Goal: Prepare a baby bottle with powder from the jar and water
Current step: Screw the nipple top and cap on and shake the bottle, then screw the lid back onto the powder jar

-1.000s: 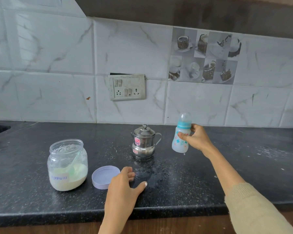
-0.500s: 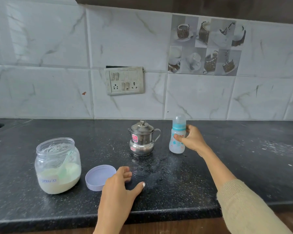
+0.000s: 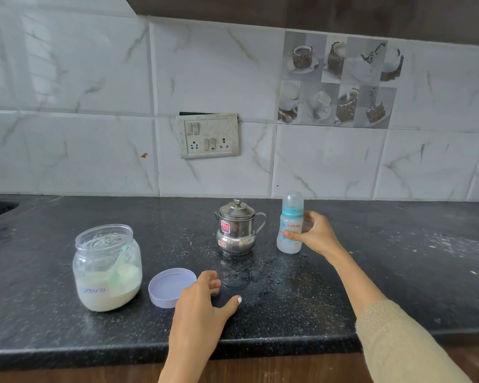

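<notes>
- Black speckled counter (image 3: 67, 335) across the whole near part, with a white tiled wall (image 3: 80, 150) at the far side.
- Standing upright on the counter, right of the middle: baby bottle (image 3: 290, 233), see-through, with a blue ring and a clear cap on top.
- Wrapped around the bottle's right side: right hand (image 3: 315, 235), thumb on the front and fingers behind, touching it, base of the bottle down on the counter.
- Cream knitted sleeve (image 3: 398, 346) on that arm, coming in from the near right corner.
- Just left of the bottle, not touching it: small shiny steel pot (image 3: 237, 230) with a lid, a spout on the left and a thin handle on the right, pink sticker on the front.
- Far to the left, well apart from the bottle: clear jar (image 3: 107, 268), open on top, white powder in the bottom part, a pale green scoop leaning inside, a label with writing on the front.
- Between the jar and the left hand, flat on the counter, open side up: round purple lid (image 3: 169, 286).
- Resting palm down near the front edge: left hand (image 3: 202, 305), loose and holding nothing, fingers curled a bit, fingertips just beside the lid's right rim.
- Wet spots and white specks on the counter between the left hand and the pot.
- Up on the wall behind the pot: switch board (image 3: 208, 135) with plugs.
- Higher up and to the right: tile with cup pictures (image 3: 338, 81).
</notes>
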